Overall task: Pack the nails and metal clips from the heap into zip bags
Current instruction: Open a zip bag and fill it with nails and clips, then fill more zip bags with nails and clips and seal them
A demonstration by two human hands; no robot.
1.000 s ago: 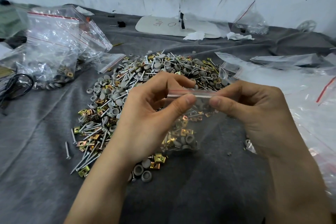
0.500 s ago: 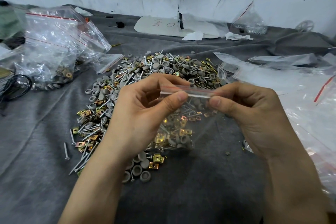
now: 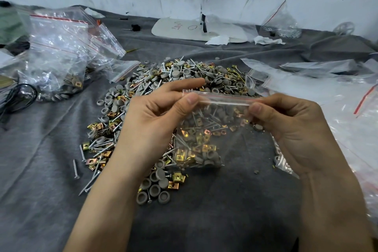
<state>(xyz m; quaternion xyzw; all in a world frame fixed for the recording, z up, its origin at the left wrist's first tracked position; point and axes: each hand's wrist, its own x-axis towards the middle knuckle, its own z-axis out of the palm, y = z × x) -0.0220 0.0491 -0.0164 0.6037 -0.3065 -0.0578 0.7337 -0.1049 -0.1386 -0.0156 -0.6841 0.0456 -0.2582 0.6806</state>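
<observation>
Pinches are now spread apart along the strip: the zip bag [image 3: 206, 135] is gripped at its top corners by left hand [image 3: 151, 125] and right hand [image 3: 294, 129], thumb against fingers, likely for sealing. It is held over the heap's [image 3: 163, 80] near edge, mid-cloth [image 3: 225, 210].

The left hand [image 3: 151, 129] and right hand [image 3: 296, 135] are bare, with short nails.

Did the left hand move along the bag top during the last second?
Yes. Against the still heap, the left hand slid leftward along the seal of the bag, away from the right hand.
</observation>
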